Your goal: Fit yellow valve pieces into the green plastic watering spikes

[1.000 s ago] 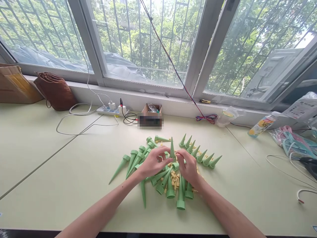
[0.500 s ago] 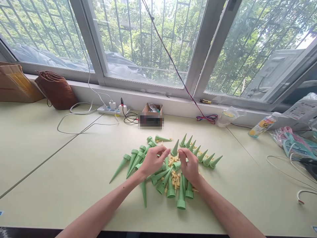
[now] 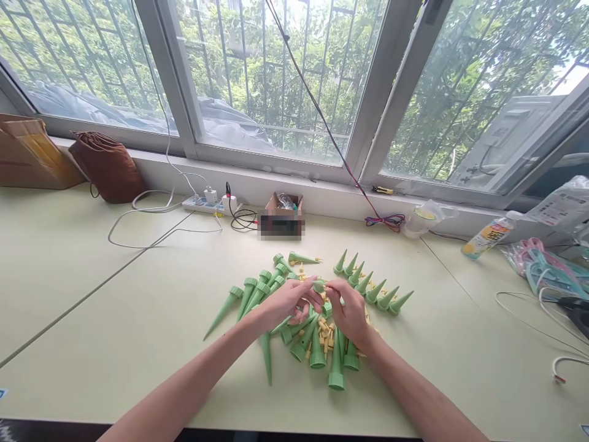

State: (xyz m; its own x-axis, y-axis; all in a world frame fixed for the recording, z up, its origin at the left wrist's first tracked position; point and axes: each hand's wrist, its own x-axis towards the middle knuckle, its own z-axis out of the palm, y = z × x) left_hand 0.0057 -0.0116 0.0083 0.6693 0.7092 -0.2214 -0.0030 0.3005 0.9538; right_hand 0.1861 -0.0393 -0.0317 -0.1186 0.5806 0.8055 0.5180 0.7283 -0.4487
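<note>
My left hand [image 3: 294, 301] is closed at its fingertips on a green plastic spike [image 3: 318, 286], of which only a short part shows. Against that spike's right side, my right hand [image 3: 347, 306] pinches with thumb and forefinger; anything tiny between them is too small to make out. Below both hands lies a pile of green spikes with wide caps [image 3: 317, 356], mixed with small yellow plastic pieces [image 3: 326, 334]. Several capped spikes [image 3: 251, 291] lie left of my left hand. Beyond my right hand, a row of green cones [image 3: 377, 291] stands points up.
Along the window side are a small cardboard box [image 3: 284, 202], a power strip [image 3: 202, 204] with cables and a brown drawstring bag [image 3: 107, 166]. To the right stand a plastic cup [image 3: 418, 220], a tilted bottle [image 3: 490, 234] and bagged pink and teal items [image 3: 547, 264].
The green spike that stood point up between my hands now shows only a short part at my left fingertips. Both hands have drawn together; my left hand has shifted right and turned.
</note>
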